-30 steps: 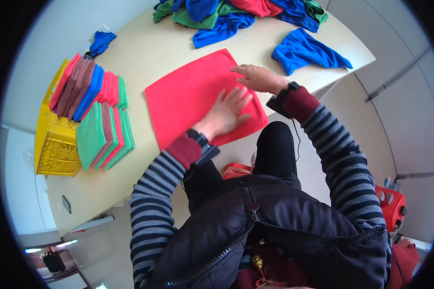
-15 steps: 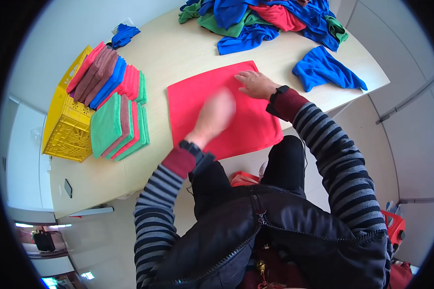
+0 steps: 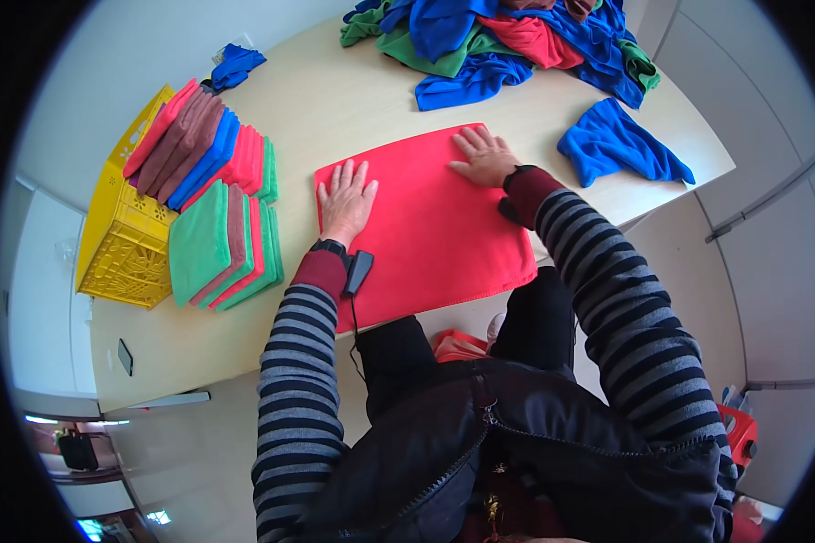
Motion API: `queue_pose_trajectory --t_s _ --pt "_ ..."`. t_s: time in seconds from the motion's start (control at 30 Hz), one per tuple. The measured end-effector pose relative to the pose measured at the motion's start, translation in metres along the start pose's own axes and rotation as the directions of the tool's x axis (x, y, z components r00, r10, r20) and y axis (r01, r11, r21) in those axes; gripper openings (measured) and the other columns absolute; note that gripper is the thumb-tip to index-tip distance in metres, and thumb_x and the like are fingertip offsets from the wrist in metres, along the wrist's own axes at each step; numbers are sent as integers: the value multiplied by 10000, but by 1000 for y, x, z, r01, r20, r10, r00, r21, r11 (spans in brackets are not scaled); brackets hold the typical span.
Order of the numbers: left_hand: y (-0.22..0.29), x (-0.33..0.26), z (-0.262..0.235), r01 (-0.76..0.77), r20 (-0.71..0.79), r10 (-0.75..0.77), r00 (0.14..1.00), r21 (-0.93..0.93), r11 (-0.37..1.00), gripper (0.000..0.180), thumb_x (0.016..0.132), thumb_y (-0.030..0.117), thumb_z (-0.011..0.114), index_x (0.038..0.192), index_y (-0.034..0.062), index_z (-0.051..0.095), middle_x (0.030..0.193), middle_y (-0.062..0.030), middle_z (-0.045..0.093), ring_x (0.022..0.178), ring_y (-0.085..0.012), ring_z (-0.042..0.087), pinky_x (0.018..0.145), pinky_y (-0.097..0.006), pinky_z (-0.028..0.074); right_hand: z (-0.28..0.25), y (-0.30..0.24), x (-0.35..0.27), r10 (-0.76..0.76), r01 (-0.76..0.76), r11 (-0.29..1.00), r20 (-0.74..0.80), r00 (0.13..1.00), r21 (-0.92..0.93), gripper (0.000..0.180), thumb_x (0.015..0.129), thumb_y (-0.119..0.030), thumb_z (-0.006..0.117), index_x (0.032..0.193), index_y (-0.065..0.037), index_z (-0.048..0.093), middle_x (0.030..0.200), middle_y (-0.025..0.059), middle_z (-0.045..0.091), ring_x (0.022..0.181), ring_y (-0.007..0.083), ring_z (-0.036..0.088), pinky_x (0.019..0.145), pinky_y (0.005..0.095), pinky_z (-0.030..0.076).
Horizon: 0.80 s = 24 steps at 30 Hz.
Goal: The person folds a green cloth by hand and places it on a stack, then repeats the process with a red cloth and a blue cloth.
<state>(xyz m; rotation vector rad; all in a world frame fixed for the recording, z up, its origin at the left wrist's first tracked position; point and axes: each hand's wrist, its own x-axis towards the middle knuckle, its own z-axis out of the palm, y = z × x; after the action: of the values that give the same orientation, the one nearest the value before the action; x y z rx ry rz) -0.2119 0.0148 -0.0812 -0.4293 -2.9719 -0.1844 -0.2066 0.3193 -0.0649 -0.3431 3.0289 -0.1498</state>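
A soft red cloth [image 3: 426,226], roughly square with a stitched hem, lies spread flat on the pale wooden desk [image 3: 335,100], its near edge overhanging the desk's front edge; the left hand [image 3: 346,195] rests palm-down on the cloth's far left corner, fingers straight and spread, gripping nothing; the right hand [image 3: 485,156] lies flat near the far right corner, fingers splayed, holding nothing; toward the desk's left edge stand folded cloths [image 3: 222,240] in green, brown and red, packed on edge like files; beside them sits a yellow lattice-walled plastic crate [image 3: 122,262]; a crumpled heap of blue, green and red cloths [image 3: 498,41] fills the far edge; a loose rumpled blue cloth [image 3: 620,145] lies at the right corner.
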Motion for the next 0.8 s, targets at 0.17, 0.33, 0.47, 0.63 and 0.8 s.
queue_pose_trajectory --t_s 0.17,0.33,0.47,0.63,0.8 --pt "-27 -6 3 156 -23 -156 987 11 988 603 1033 482 355 1554 180 318 1630 -86 256 1519 -289 178 1195 -589 135 -8 16 -4 167 -167 984 -8 986 -54 767 993 -625 339 1584 -148 230 1652 122 181 1527 355 128 1210 548 160" --pt "-1 10 2 60 -70 -47 996 194 979 599 1032 475 355 1542 161 336 1612 -97 286 1508 -288 206 1191 -592 151 -6 -19 8 2 -28 967 -102 995 -255 735 1004 -581 352 1584 -148 230 1651 133 180 1522 378 135 1198 581 174" --pt "17 28 20 -97 -67 99 993 27 995 587 1030 479 360 1531 174 358 1597 -95 313 1494 -280 240 1184 -590 172 0 -81 27 -92 90 994 -33 995 -65 728 999 -580 364 1587 -172 233 1655 108 189 1532 350 114 1211 557 145" --pt "9 33 24 -86 -17 86 996 -18 996 572 1032 481 360 1529 198 365 1590 -90 327 1489 -275 253 1182 -583 183 8 -68 40 -63 63 998 -35 997 11 730 994 -601 351 1582 -180 249 1650 90 210 1526 339 142 1217 534 140" --pt "-29 35 17 45 -62 -42 997 43 998 574 1035 498 345 1536 218 355 1595 -84 321 1488 -282 252 1181 -576 178 1 -25 39 47 -47 999 -27 999 9 731 993 -615 334 1582 -189 249 1653 81 199 1523 334 150 1218 530 136"
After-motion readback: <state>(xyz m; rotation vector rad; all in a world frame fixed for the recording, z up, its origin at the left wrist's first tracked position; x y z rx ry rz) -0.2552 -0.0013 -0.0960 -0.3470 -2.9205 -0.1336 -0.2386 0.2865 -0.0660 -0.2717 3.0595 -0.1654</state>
